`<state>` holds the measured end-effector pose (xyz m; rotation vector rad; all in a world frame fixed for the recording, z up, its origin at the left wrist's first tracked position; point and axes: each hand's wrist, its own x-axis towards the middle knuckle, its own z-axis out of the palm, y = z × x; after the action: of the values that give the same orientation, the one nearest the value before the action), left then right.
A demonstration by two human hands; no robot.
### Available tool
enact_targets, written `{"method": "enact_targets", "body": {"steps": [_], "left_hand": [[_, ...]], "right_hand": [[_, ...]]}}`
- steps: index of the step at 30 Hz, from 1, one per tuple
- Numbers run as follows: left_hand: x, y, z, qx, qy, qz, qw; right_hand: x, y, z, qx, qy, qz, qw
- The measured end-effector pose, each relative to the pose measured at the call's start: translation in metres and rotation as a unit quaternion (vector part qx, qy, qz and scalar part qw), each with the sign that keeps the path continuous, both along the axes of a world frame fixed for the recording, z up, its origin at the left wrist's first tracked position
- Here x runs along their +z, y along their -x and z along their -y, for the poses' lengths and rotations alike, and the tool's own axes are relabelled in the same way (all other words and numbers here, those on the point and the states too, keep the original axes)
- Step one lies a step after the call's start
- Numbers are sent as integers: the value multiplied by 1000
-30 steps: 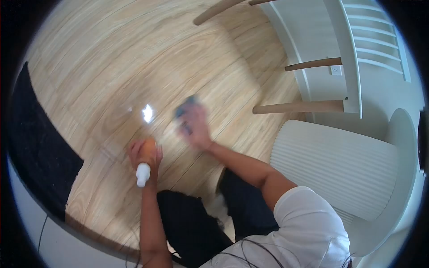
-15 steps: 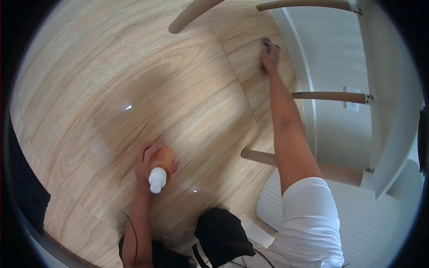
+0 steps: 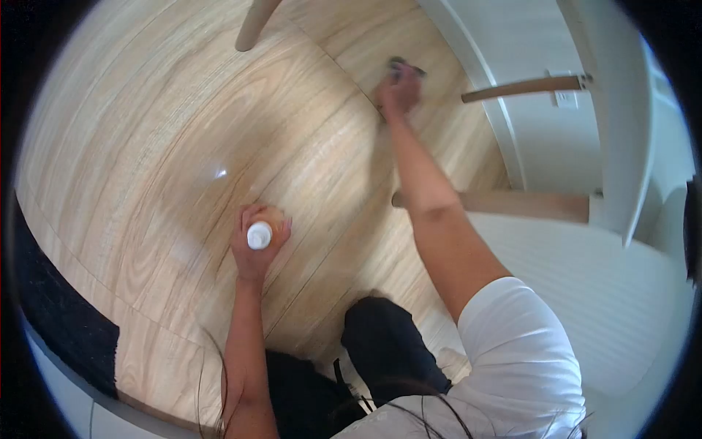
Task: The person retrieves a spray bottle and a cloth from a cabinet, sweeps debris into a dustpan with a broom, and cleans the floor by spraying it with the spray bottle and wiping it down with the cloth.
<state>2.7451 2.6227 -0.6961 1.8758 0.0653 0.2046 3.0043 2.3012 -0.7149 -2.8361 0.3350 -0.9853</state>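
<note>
My left hand (image 3: pixel 254 263) is wrapped around an orange bottle (image 3: pixel 259 236) with a white top, seen almost straight from above over the floor (image 3: pixel 322 146). Farther out, my right arm reaches forward, and my right hand (image 3: pixel 401 94) is closed on a small dark object (image 3: pixel 396 67) at floor level. Only the dark object's edges show past the fingers, so its kind is unclear. The right hand is slightly smeared by motion.
Wooden chair or table legs (image 3: pixel 256 25) stand at the top and along the right. A white panel (image 3: pixel 618 146) and a ribbed white surface (image 3: pixel 585 285) fill the right side, with a wall outlet (image 3: pixel 566 99) behind. A dark mat (image 3: pixel 62 322) lies at left.
My right hand has moved left with the dark object, away from the wall baseboard. The view has shifted. My left hand keeps its hold on the bottle, which now looks more upright.
</note>
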Motion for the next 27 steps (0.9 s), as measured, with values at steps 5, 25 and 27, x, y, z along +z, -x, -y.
{"method": "enact_targets", "body": {"steps": [5, 25, 27], "left_hand": [[-6, 1, 0, 11, 98, -22, 995], [14, 55, 87, -83, -89, -28, 992], [15, 55, 87, -77, -110, -27, 991]], "right_hand": [[36, 170, -107, 278, -83, -108, 951], [32, 111, 200, 98, 16, -164, 981], [54, 112, 231, -5, 115, -244, 963]]}}
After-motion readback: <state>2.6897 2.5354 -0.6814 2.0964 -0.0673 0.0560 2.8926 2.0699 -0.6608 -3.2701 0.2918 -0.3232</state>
